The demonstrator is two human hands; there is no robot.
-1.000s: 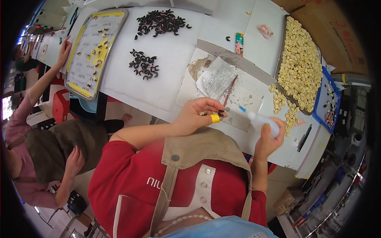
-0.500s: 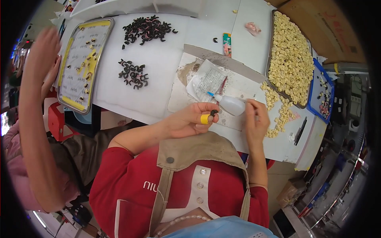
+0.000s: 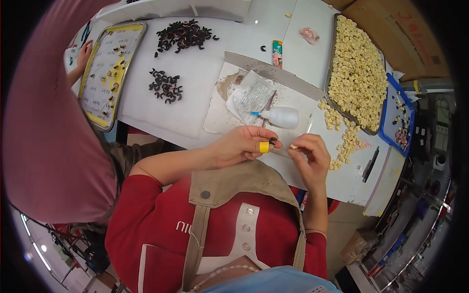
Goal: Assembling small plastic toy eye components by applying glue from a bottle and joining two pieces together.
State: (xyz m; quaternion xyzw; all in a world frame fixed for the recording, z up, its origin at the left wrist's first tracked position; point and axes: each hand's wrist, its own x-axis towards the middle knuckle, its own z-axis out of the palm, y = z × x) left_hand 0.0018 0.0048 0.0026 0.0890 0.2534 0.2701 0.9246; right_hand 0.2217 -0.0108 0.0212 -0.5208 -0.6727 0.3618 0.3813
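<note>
My left hand [image 3: 246, 145], with yellow tape round one digit, pinches a small black curved piece [image 3: 273, 140] between thumb and finger. Just to its right, my right hand [image 3: 311, 155] holds a tiny cream piece [image 3: 293, 146] at its fingertips, a short gap from the black one. Beyond both hands a white squeeze bottle [image 3: 284, 117] with a blue tip lies on its side on a stained cardboard tray [image 3: 215, 118]. Printed paper [image 3: 251, 95] lies beside it. Small cream pieces [image 3: 348, 146] spill across the table to the right of my right hand.
Black curved pieces form a large pile [image 3: 181, 36] and a smaller pile [image 3: 166, 86]. A metal tray [image 3: 333, 68] heaped with cream pieces and a blue tray [image 3: 411, 122] stand right. Another tray [image 3: 116, 117] is at left, near a co-worker's pink sleeve [image 3: 53, 136] and hand.
My right hand has come away from beside the bottle and now holds a cream piece near my left hand. The bottle lies flatter. The co-worker's bare arm gave way to a pink sleeve.
</note>
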